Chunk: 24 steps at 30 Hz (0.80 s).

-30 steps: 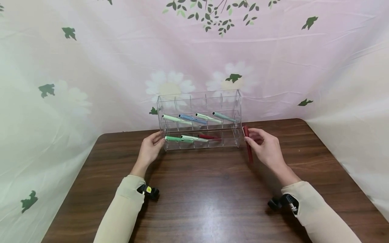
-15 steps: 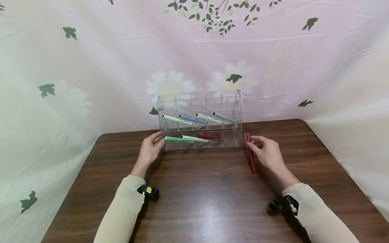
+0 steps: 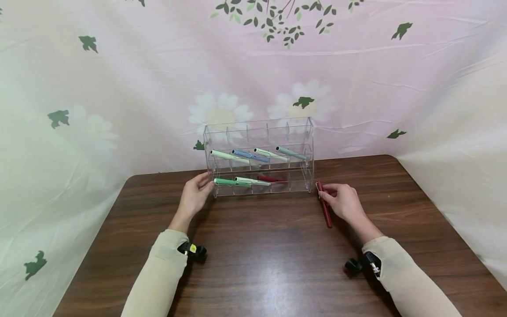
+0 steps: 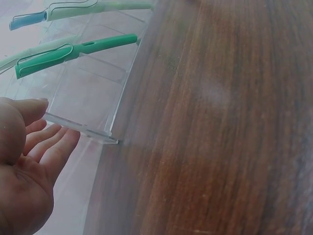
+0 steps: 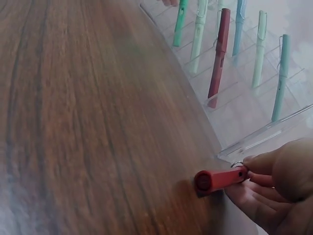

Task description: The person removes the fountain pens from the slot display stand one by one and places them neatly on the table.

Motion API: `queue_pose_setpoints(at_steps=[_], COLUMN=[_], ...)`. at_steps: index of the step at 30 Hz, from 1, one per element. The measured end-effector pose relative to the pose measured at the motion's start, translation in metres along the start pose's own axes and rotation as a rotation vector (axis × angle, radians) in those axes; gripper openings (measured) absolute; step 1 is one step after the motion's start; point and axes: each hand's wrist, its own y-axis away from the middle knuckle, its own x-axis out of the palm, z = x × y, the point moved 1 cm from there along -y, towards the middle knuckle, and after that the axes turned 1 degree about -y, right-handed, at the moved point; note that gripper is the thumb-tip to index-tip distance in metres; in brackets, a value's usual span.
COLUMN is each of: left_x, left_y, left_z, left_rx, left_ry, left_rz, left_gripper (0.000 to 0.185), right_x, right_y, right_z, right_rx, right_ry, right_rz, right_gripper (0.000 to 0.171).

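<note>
Between the thumb and fingertips of the right hand [image 3: 341,201], one red clip pen [image 3: 326,215] is pinched near its clip end. That end points away from the person; the other slants back toward the person, just above or on the table, contact not determinable. The right hand's fingers are bent, with only the pen's thickness between them and the thumb.

Just to the left of the right hand, apart from the pen, stands a clear acrylic rack [image 3: 299,186] with divided tiers. At its opposite end, the left hand [image 3: 193,196] holds the end panel, thumb to one side and gently bent fingers to the outer side, the gap being narrow.

Lower tier, reading from the left hand toward the right: a green pen [image 3: 229,182], a mint pen [image 3: 252,181] and a dark red pen [image 3: 273,179], all tilted. Tier above, same order: a pale green pen [image 3: 227,156], a blue pen [image 3: 250,155], a light green pen [image 3: 272,154] and a grey-teal pen [image 3: 292,152].

Beneath both hands lies a dark wood-grain table [image 3: 273,246]. Behind each hand is a cream sleeve [image 3: 408,277] with a black wrist camera. Beyond the rack hangs a pale cloth [image 3: 253,66] printed with leaves and flowers.
</note>
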Motion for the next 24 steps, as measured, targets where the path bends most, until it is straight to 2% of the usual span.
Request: queue_pose_setpoints(at_steps=[6,13,24], left_x=[0.0000,-0.0010,-0.0007], left_y=[0.0012,0.0030,0.0024], left_z=[-0.0013,-0.0037,-0.0021], left_rx=[0.017,0.012,0.011], left_ry=[-0.007,-0.008,0.007], left_rz=[0.008,0.014,0.005], left_gripper=[0.050,0.050,0.049], right_x=[0.0024,0.0030,0.0038], right_y=[-0.0030,-0.0060,-0.0048], right_z=[0.0001,0.0039,0.0034], right_rx=[0.025,0.044,0.011], right_ry=[0.050,0.070,0.129], right_rz=[0.000,0.040,0.051], right_gripper=[0.028,0.028,0.028])
